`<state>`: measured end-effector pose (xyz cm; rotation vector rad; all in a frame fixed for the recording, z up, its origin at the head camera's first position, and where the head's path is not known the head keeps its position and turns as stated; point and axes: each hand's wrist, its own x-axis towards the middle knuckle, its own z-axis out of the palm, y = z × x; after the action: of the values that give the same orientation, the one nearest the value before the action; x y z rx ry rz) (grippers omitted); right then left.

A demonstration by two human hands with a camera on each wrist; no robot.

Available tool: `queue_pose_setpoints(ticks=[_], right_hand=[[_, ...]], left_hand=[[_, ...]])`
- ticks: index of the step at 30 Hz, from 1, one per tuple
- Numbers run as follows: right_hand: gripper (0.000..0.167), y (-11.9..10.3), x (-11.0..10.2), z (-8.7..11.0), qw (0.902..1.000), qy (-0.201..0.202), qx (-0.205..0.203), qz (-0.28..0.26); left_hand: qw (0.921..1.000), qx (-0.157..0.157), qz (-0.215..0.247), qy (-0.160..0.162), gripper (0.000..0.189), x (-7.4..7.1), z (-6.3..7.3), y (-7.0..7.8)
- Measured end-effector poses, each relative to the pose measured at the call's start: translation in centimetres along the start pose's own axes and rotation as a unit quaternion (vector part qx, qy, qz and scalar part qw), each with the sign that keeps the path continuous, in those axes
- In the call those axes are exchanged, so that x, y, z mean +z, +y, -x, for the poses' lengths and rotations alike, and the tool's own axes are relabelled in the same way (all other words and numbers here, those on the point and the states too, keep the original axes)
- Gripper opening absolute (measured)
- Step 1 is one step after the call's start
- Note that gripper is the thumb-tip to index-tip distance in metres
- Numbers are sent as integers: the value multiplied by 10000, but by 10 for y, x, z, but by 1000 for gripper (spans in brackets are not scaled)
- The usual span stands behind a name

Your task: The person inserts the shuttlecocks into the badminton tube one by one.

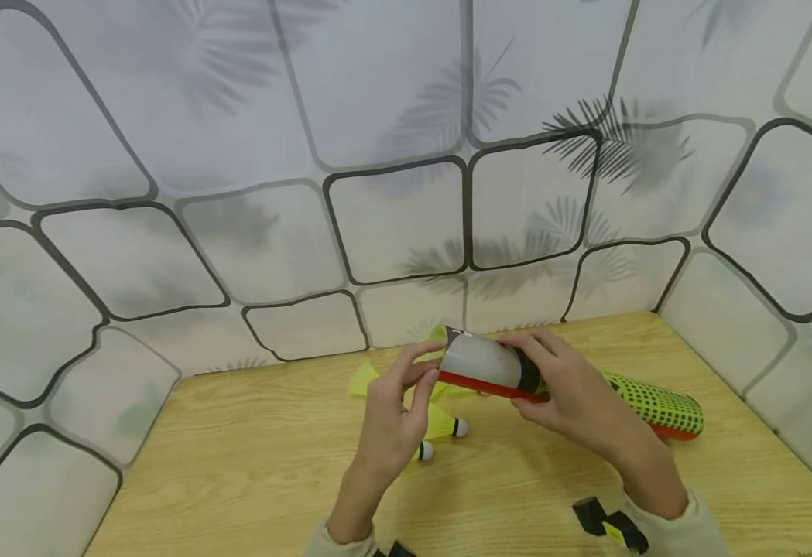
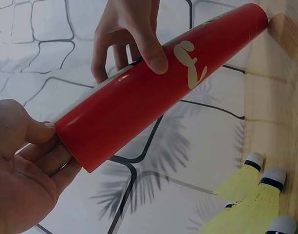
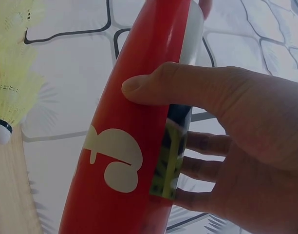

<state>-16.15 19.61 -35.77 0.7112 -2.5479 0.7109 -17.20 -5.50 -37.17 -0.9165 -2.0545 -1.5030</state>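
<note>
A long shuttlecock tube (image 1: 478,362), grey, red and dotted green, is held aslant above the table. My right hand (image 1: 576,391) grips it around the middle, thumb across the red side (image 3: 132,117) in the right wrist view. At the tube's left end is my left hand (image 1: 392,410). The left wrist view shows its thumb against the red rim (image 2: 73,144) and its fingers reaching inside the mouth, their tips hidden. Something yellow shows at that mouth in the head view; whether it is a shuttlecock I cannot tell. Yellow shuttlecocks (image 1: 440,424) with white heads lie below the left hand.
The wooden table (image 1: 252,456) meets a patterned white cloth wall (image 1: 406,224) at the back and another at the right. Several shuttlecocks (image 2: 251,202) lie close together on the wood, partly hidden by the left hand in the head view.
</note>
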Motion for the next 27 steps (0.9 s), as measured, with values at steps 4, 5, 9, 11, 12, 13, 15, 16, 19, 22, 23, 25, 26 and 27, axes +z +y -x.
queue_pose_setpoints(ticks=[4,5,9,11,12,13,15,16,19,22,23,25,26,27], right_hand=[[79,1,0,0,10000,-20,31,-30],[79,1,-1,0,10000,-15,47,-35],[78,3,-3,0,9999,51,92,-39],[78,3,-4,1,9999,87,95,-38],[78,4,-4,1,9999,103,95,-29],[78,4,-4,0,9999,118,81,-16],[77,5,-5,0,9999,146,64,5],[77,5,-5,0,9998,164,57,9],[77,6,-6,0,9998,212,61,9],[78,7,-7,0,9997,238,81,-5],[78,7,-7,0,9997,240,90,-1],[78,7,-8,1,9997,243,100,1],[77,7,-8,1,9996,252,100,7],[77,7,-9,2,9996,271,89,15]], left_hand=[[9998,-2,203,32,30,-4,-1,-2],[9996,13,268,63,31,-6,-2,-3],[9994,79,184,293,32,-18,-4,-11],[9989,57,45,462,31,-26,-3,-19],[9985,-8,-57,542,30,-30,-3,-24],[9979,-94,-145,624,28,-34,-2,-28],[9963,-294,-276,752,26,-42,0,-38],[9955,-397,-350,792,26,-46,1,-43],[9918,-740,-570,869,26,-55,3,-57],[9877,-1083,-717,876,28,-59,7,-72],[9856,-1224,-778,871,28,-60,9,-78],[9811,-1500,-900,823,30,-61,13,-90],[9791,-1615,-965,775,30,-61,16,-96],[9767,-1745,-1020,726,31,-61,18,-101]])
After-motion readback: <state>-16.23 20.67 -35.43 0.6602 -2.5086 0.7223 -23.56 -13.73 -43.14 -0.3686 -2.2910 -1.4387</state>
